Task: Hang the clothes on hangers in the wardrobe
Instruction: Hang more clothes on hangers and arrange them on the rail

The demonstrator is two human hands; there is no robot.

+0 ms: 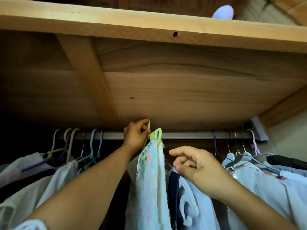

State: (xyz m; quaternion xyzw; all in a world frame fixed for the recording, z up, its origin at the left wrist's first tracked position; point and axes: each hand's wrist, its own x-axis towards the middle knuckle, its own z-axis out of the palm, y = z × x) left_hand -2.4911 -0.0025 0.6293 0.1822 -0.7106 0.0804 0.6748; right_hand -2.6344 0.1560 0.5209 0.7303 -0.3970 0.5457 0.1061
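Under the wooden shelf [166, 90] of the wardrobe, at the middle of the metal rail [182, 135], a pale floral garment [149, 176] hangs from a light green plastic hanger [156, 134] whose looped top sits right at the rail. The left hand [136, 135] reaches up to the rail just left of that loop, its fingers curled around the green hook [149, 126], which rises above the rail; whether the hook already rests on the rail cannot be told. The right hand [194, 165] is lower and to the right of the garment, fingers loosely bent, thumb and forefinger close together near a thin wire beside the cloth; whether they actually pinch it is unclear. Below that hand a white plastic hanger [187, 203] with curled cut-outs lies against dark and pale blue clothes [259, 181]. Left of the left arm, several pastel hangers [73, 143] hook over the rail carrying white garments [49, 180]. Further right, thin wire hangers [239, 146] hold more clothing. Above the shelf a white rounded object [223, 12] shows.
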